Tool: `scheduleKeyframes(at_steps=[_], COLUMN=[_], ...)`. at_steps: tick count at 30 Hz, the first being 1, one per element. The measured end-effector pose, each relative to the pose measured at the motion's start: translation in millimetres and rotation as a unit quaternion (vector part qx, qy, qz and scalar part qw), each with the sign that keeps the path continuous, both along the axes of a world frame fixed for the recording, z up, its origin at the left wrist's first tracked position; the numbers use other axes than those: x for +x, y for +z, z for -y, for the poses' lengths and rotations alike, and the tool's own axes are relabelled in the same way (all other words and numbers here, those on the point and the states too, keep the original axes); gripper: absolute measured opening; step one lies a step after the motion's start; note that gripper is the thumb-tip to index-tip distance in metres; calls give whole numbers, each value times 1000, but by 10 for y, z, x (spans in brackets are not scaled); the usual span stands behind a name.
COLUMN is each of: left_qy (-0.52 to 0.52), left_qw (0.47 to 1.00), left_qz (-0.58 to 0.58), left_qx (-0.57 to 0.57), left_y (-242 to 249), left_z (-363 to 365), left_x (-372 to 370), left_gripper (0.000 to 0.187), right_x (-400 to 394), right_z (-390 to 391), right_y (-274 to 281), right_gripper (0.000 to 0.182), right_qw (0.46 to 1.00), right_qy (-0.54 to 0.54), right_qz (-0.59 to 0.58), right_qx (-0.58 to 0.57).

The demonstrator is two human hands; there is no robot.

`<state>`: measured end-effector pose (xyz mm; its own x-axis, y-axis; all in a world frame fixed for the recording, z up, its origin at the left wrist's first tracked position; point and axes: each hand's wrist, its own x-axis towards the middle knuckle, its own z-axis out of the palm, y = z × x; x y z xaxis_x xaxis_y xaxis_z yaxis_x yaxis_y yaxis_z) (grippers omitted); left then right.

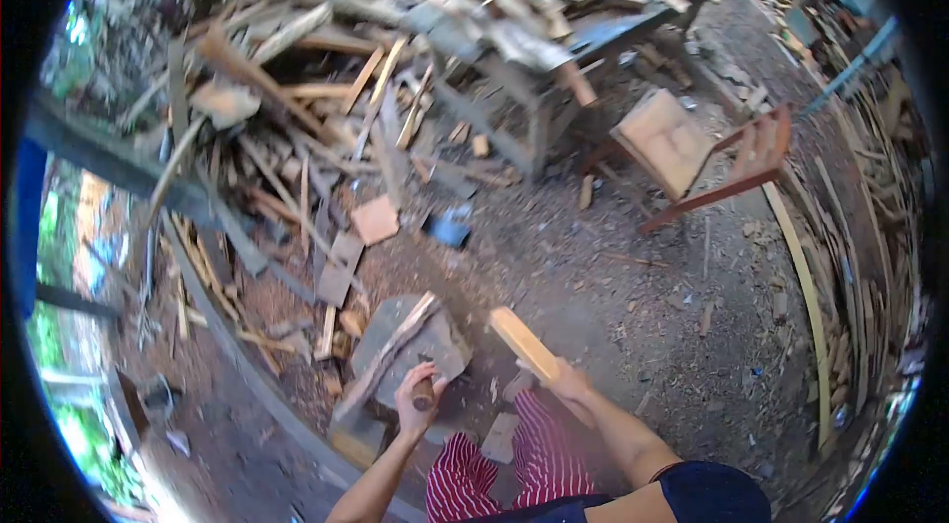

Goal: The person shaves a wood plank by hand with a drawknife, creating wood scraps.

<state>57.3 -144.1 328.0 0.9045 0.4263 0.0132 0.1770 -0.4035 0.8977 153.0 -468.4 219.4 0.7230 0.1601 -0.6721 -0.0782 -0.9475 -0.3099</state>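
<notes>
My left hand [413,409] is closed around a round brown wooden handle [423,392], whose end points toward me; whatever is at its far end is mostly hidden. Just beyond it, a grey chopping block [395,362] stands low on the ground, with a long rough strip of wood [400,340] lying across its top. My right hand [570,388] grips one end of a thick, pale wooden bar [522,340], which slants up and to the left, apart from the block.
A wooden chair [746,159] with a tan seat leans at the right. Scrap wood [297,108] is heaped at the upper left, and more planks cover a bench [539,123]. Stacked strips [870,256] line the right side. A blue piece [450,230] lies on the dirt floor.
</notes>
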Motion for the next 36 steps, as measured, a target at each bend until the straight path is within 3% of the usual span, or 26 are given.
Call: scheduleKeyframes(at_steps=[3, 6, 7, 9, 13, 16, 18, 19, 20, 21, 22, 25, 30, 33, 36], left_qy=[-31, -44, -57, -71, -87, -124, -139, -134, -126, -138, -136, -153, -178, -180, -207], left_qw=[999, 999, 998, 996, 991, 986, 981, 982, 983, 982, 982, 978, 973, 972, 967], left_qz=[-8, -15, 12, 38, 78, 96, 115, 112, 108, 105, 113, 128, 140, 140, 147], left_qx=[-5, -6, -12, -35, -68, -60, -68, -72, -76, -70, -69, -59, -43, -56, -34], left_y=[416, 751, 852, 1056, 1288, 1286, 1260, 1252, 1229, 1180, 1113, 999, 688, 969, 1187], left_z=[266, 606, 731, 1008, 1433, 1580, 1643, 1671, 1696, 1699, 1709, 1797, 1987, 2183, 2287], left_x=[472, 991, 1188, 1530, 2035, 2352, 2563, 2661, 2764, 2879, 2998, 3471, 4389, 4831, 5187], left_gripper=[25, 23, 22, 16, 15, 15, 19, 19, 19, 17, 18, 18, 21, 23, 21], right_x=[144, 147, 118, 100, 88, 37, 38, -11, -157, -141, -111, 336, 1460, 2153, 2904], right_z=[992, 2006, 2251, 2649, 3161, 3192, 3149, 3170, 3237, 3237, 3296, 2945, 2748, 2641, 2436], right_y=[-26, -180, -133, -47, 628, 899, 1011, 849, 441, 384, 337, 925, 1127, 1267, 1594], right_gripper=[58, 59, 59, 60, 73, 74, 75, 75, 77, 78, 78, 77, 76, 75, 74], right_qw=[984, 917, 914, 794, 805, 773, 852, 847, 907, 951, 949, 957, 977, 985, 983], right_qy=[-149, -366, -374, -596, -578, -612, -505, -515, -416, -308, -316, -291, -208, -159, -181], right_qz=[-92, -160, -152, -116, -105, -157, -138, -132, -63, 5, 9, -7, 46, 66, 18], right_qx=[-16, 17, 22, 15, 83, 56, 17, 18, 20, 18, 15, -15, -15, -21, 3])
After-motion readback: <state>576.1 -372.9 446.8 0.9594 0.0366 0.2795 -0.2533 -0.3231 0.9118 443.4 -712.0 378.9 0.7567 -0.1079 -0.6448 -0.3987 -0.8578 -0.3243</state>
